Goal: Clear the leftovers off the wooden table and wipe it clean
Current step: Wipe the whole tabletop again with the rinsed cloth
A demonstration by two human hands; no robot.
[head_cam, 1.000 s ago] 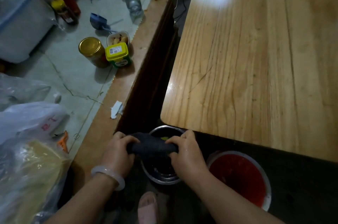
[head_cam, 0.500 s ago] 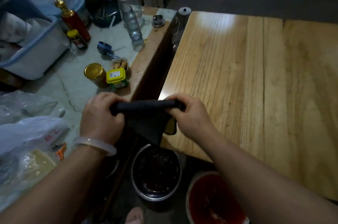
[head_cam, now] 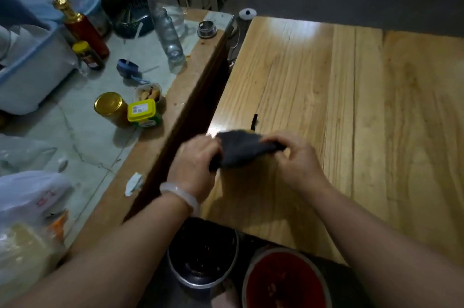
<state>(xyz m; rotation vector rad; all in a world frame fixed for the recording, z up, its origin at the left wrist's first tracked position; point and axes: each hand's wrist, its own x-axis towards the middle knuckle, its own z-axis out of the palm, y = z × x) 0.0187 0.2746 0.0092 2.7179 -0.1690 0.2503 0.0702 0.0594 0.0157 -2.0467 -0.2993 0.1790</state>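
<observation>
Head view: left hand (head_cam: pixel 193 164) (blurred) and right hand (head_cam: pixel 296 157) grip the cloth (head_cam: pixel 241 149).

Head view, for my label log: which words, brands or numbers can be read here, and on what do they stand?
No text can be quoted as read.
Red marks on the white plastic bag: blurred, unreadable.
White sticker on the yellow-lidded green tub: print too small.
Label on the small dark bottle with a yellow cap: too blurred.
</observation>
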